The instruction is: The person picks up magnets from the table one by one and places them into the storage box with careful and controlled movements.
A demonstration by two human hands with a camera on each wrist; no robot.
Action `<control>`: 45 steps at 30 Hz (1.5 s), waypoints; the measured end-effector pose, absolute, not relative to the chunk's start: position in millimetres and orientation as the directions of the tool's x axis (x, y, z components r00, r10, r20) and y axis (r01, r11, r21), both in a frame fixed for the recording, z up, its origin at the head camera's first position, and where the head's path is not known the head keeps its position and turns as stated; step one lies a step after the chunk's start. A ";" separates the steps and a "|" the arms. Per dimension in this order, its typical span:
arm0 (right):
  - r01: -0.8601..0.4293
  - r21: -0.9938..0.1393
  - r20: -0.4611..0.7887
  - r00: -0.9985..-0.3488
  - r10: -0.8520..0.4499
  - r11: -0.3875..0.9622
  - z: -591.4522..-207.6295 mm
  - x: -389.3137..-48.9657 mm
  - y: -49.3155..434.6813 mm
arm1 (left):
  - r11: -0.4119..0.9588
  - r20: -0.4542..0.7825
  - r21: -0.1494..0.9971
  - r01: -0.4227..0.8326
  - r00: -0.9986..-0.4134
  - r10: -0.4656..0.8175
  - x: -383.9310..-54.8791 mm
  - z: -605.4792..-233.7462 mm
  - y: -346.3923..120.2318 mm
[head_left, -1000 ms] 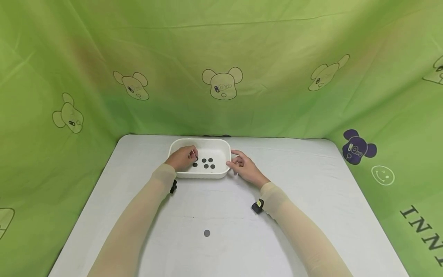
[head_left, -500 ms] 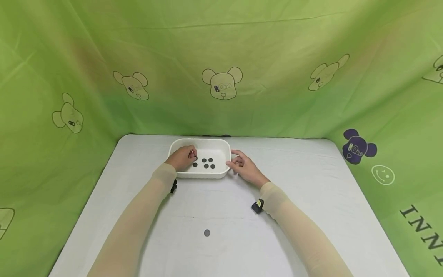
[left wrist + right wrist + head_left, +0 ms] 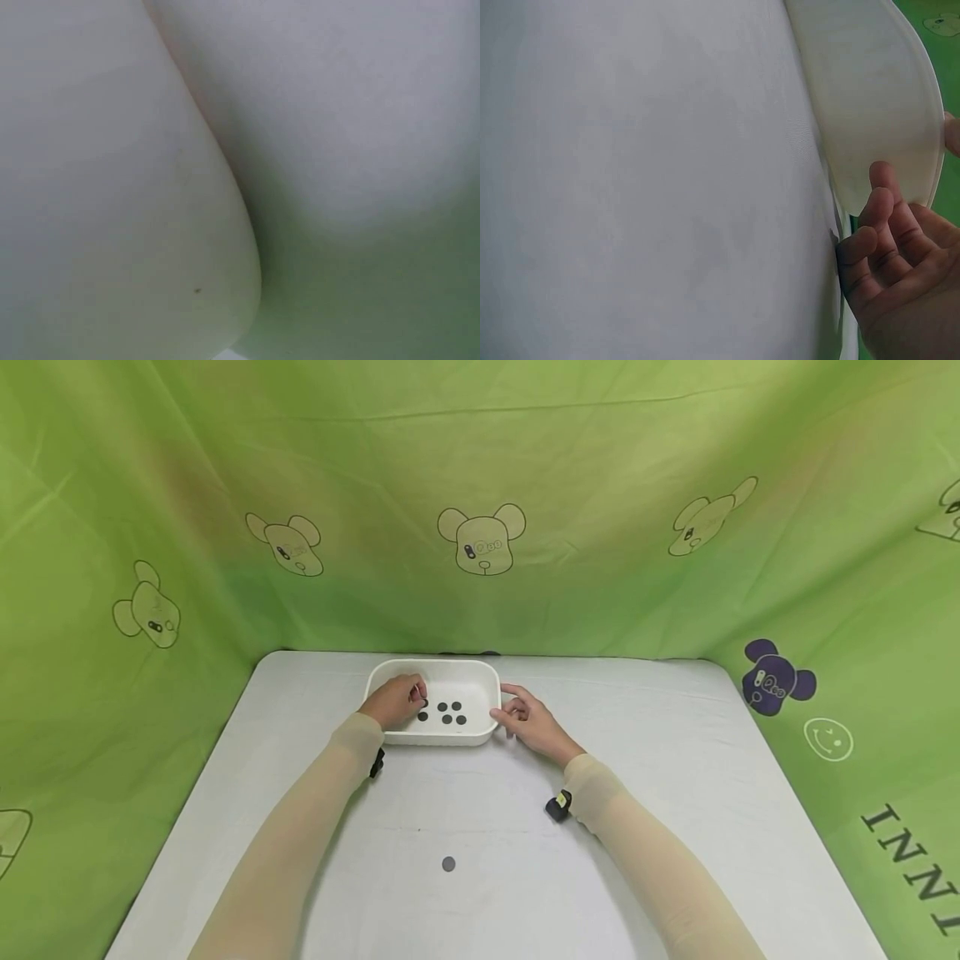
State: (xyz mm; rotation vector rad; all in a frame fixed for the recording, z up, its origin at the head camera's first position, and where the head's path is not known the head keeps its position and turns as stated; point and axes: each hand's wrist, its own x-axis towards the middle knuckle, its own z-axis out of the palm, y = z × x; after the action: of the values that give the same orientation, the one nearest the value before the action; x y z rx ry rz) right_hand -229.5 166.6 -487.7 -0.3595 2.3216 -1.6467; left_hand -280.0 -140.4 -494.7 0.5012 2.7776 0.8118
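Note:
A white tray stands near the far edge of the table in the head view. Inside it, my left hand reaches over the left end and pinches a small dark disc, partly covered by the fingertips. Several more dark discs lie flat on the tray floor just right of those fingers. At the tray's right end, my right hand grips the rim and side wall. In the right wrist view, its curled fingers sit against the tray's outer wall. The left wrist view shows only pale, blurred surfaces.
One grey disc lies alone on the white-covered table, toward the near side between the forearms. Green printed curtains enclose the table at the back and sides. A black band device is on the right wrist.
Both hands and the tray hold nearly the same places. The left fingertips shift only very slightly at the disc; the other discs stay put.

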 end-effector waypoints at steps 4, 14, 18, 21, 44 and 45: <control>-0.047 -0.944 -0.076 -0.932 -0.355 0.326 -482.6 -226.2 166.5 | 0.795 -0.096 0.542 0.272 -0.920 0.379 -280.6 -495.7 -140.9; -0.045 -0.935 -0.089 -0.931 -0.354 0.352 -495.9 -233.7 167.6 | 0.808 -0.101 0.533 0.253 -0.929 0.357 -278.7 -494.0 -138.1; -0.048 -0.931 -0.086 -0.934 -0.346 0.362 -512.0 -241.6 171.2 | 0.810 -0.099 0.536 0.240 -0.934 0.342 -275.9 -491.0 -136.7; -0.055 -0.933 -0.074 -0.937 -0.342 0.355 -516.7 -243.2 172.5 | 0.804 -0.087 0.549 0.227 -0.942 0.325 -274.1 -488.9 -137.1; -0.060 -0.932 -0.067 -0.941 -0.332 0.358 -519.6 -243.4 172.8 | 0.729 0.071 0.602 0.326 -0.931 0.358 -238.1 -456.1 -151.8; -0.058 -0.931 -0.069 -0.941 -0.331 0.360 -519.7 -243.8 172.8 | 0.728 0.073 0.603 0.327 -0.931 0.358 -235.5 -455.1 -152.7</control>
State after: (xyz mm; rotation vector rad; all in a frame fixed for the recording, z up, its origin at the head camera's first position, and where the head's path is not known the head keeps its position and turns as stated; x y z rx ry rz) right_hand -243.8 172.8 -519.7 -0.3478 2.3779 -1.6127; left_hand -235.5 -152.7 -455.1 0.5697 2.8750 0.9892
